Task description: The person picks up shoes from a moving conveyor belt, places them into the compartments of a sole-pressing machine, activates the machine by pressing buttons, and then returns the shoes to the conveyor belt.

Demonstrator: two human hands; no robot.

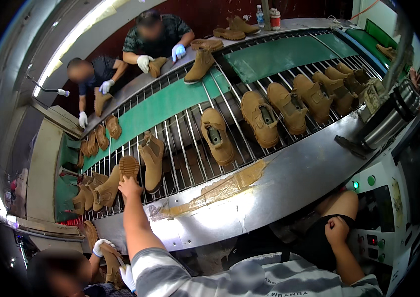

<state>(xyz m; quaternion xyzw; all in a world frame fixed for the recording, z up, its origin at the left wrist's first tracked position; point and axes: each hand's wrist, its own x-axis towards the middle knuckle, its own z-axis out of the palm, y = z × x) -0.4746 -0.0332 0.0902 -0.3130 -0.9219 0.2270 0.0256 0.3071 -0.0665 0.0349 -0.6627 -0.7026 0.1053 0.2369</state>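
Note:
My left hand reaches out over the rod conveyor and grips a tan boot sole, ribbed tread toward me. Whether an upper is attached behind it is hidden. An upright tan ankle boot stands just right of it, and another tan boot leans close on the left. Near my thigh, my right hand is closed in a loose fist with nothing visible in it. Farther right, a tan boot lies on the rods, heading a row of several similar boots.
A metal ledge with torn brown tape borders the conveyor. Green sheets lie along it. Two gloved co-workers handle boots across from me; another gloved person sits at lower left. A steel flask and control panel stand right.

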